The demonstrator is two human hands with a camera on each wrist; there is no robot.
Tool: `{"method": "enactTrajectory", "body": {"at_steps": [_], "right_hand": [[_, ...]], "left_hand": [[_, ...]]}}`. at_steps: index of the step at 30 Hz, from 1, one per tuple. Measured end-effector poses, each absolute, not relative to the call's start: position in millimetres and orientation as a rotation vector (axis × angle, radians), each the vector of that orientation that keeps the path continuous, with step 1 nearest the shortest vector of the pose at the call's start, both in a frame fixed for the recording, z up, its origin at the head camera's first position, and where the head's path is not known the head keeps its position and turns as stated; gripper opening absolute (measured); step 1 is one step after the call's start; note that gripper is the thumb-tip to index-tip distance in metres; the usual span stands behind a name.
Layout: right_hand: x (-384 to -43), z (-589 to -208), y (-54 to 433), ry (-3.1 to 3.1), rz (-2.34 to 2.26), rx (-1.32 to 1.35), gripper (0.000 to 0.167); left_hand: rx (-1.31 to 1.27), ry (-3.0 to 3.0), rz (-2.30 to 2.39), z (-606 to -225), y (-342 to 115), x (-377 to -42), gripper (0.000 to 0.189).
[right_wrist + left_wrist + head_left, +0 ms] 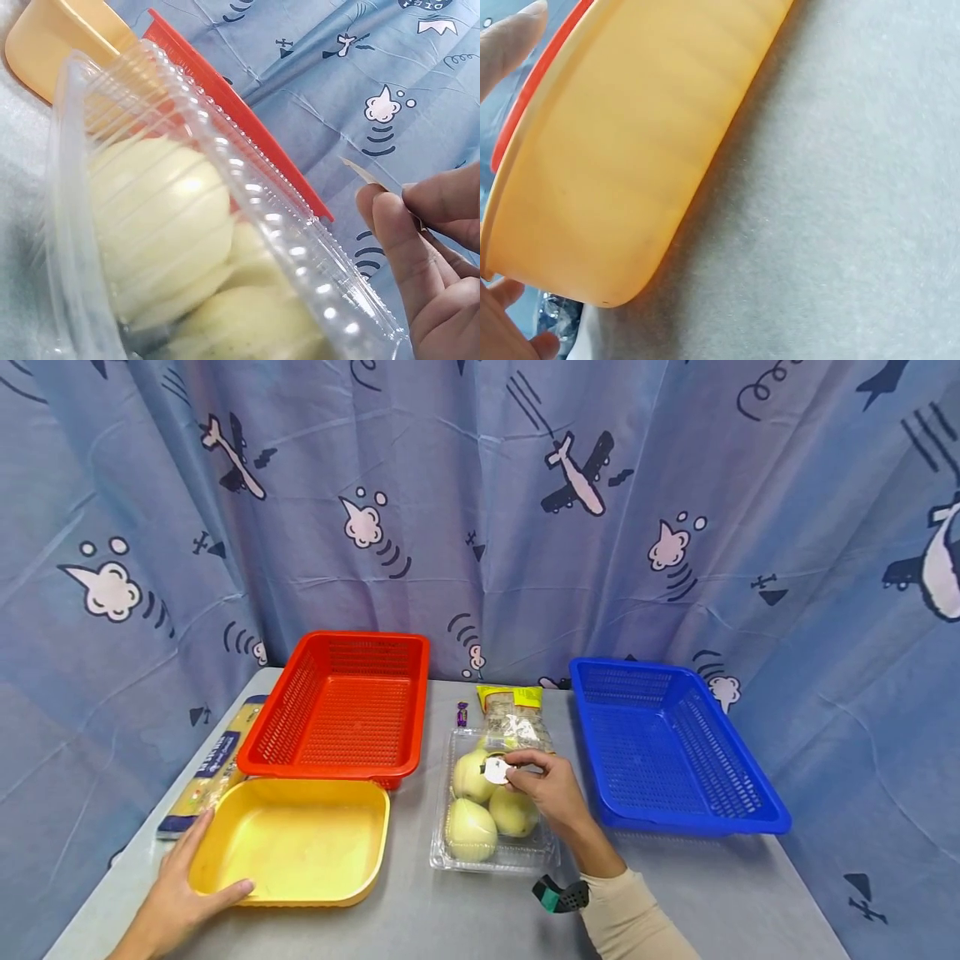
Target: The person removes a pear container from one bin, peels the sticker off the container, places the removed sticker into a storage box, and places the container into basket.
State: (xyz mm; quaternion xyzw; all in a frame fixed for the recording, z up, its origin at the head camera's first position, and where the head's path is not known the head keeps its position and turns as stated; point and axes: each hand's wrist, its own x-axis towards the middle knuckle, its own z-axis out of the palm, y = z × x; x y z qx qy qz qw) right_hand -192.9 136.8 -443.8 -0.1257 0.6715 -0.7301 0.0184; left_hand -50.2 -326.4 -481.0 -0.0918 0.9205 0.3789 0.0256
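One round white tag [497,771], pinched in the right hand [551,789] above the clear plastic clamshell [495,863], could drop if its fingers slacken; the left hand [177,887], fingers spread, touches the yellow tub [300,843] left of the clamshell.

On grey table [408,927]: red basket [352,718] | yellow tub [292,843] | blue basket [663,764] | clear box [495,863] | purple sweet [462,714] | yellow-topped bag [514,718] | flat packet [217,758]

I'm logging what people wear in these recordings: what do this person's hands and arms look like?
The left hand and right hand wear no gloves. A plain cream fabric sleeve reaches toward the right wrist, where a black perforated strap with a green section shows. On the left, no sleeve is visible.
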Motion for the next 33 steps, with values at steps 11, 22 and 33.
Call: {"method": "enactTrajectory", "body": {"at_steps": [11,22,33], "right_hand": [[-187,-439,137,2.068,-2.252,-0.378,0.026],[-181,-430,139,2.099,-2.179,-0.426,0.028],[-175,-412,138,2.171,-2.071,-0.513,0.031]], "left_hand": [[-0.304,2.832,1.120,-486,-329,-51,0.121],[-0.274,2.871,1.082,-488,-329,-50,0.122],[-0.270,2.855,1.073,-489,-330,-50,0.121]]}}
